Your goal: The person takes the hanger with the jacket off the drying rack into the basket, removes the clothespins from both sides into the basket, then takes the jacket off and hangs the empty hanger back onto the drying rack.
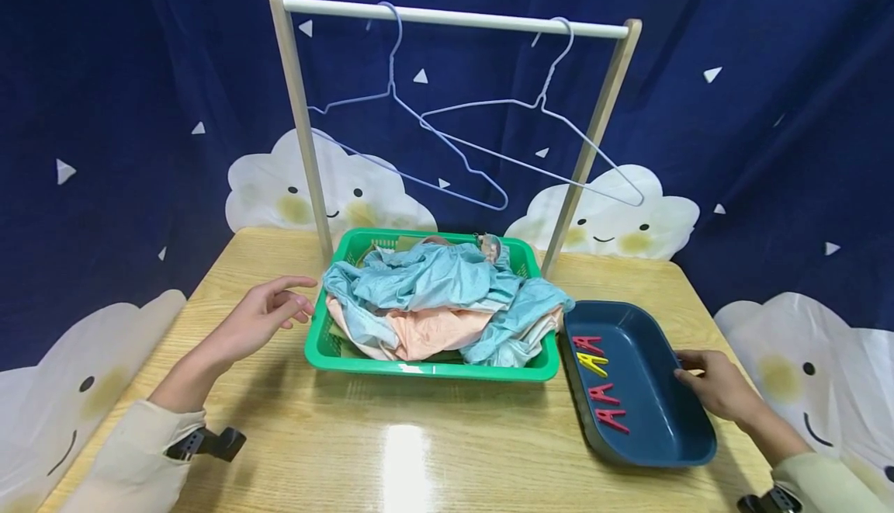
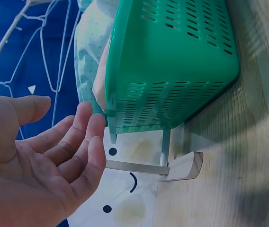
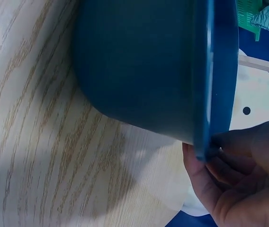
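My right hand point(image 1: 719, 385) pinches the right rim of a dark blue plastic tub point(image 1: 660, 396), thumb inside and fingers outside, as the right wrist view shows. Along the tub's left side lie red clothespins point(image 1: 611, 420) and a yellow clothespin point(image 1: 592, 363). A green plastic basket point(image 1: 433, 371) stands left of the tub, heaped with light blue, peach and white cloth point(image 1: 440, 280). My left hand point(image 1: 268, 315) hovers beside the basket's left rim, fingers relaxed and holding nothing. In the left wrist view its fingertips point(image 2: 95, 120) come close to the basket's edge; contact is unclear.
Behind the basket rises a wooden rack with a white bar point(image 1: 461, 16). A blue wire hanger point(image 1: 391, 90) and a paler wire hanger point(image 1: 543, 102) hang from it. The wooden table point(image 1: 335, 451) meets a dark blue curtain point(image 1: 140, 71) with white clouds.
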